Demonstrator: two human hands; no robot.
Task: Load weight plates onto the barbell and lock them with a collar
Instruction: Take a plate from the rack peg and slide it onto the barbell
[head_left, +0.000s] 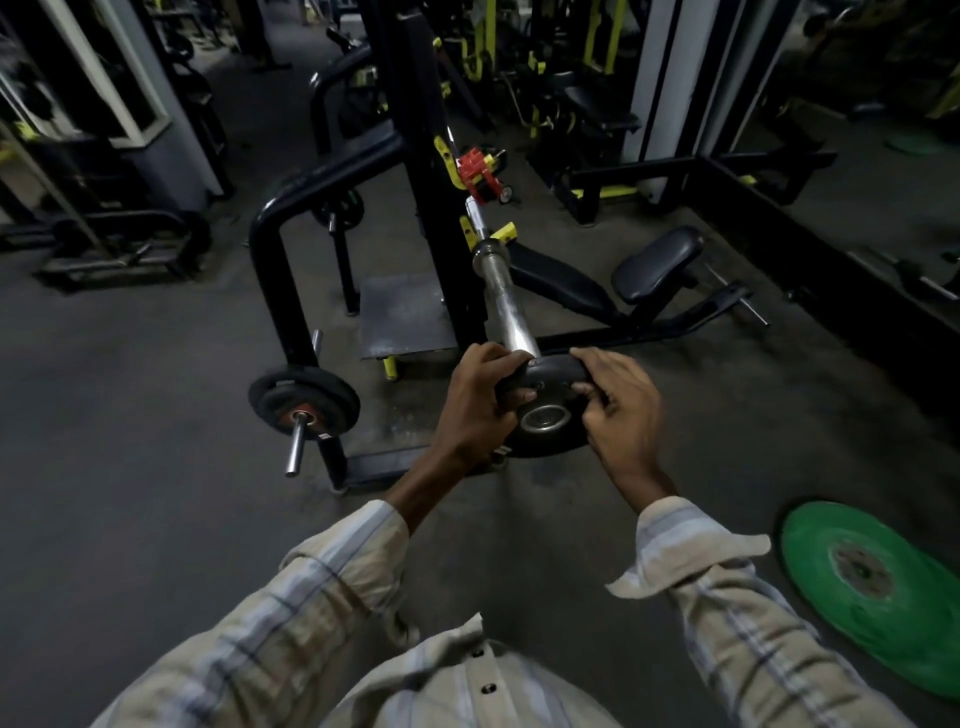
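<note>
At the centre of the frame both hands gripped a small black weight plate (545, 410) seated on the near end of the chrome barbell sleeve (506, 306). The left hand (480, 402) was clamped on the plate's left edge, fingers curled over the top rim and thumb on its face; the right hand (618, 405) was clamped on the right edge in the same way. The plate's metal-lined centre hole faced the camera, with the sleeve's end showing inside it.

The sleeve ran up and away toward a black rack upright (410, 156), where a red collar-like clamp (478, 169) and yellow hooks (504, 232) sat around the bar in the upper middle. Whether that red piece was fastened to the bar could not be told.

To the lower left of the hands, stacked black plates (304, 402) hung on a storage peg (294, 449) of the rack frame. Right of the bar lay a low padded bench (657, 262) with a black seat. A green weight plate (878, 587) lay flat on the dark floor (130, 415) at the lower right, well apart from the hands. Striped shirt sleeves (311, 597) filled the bottom of the frame, and dim machines crowded the background.
</note>
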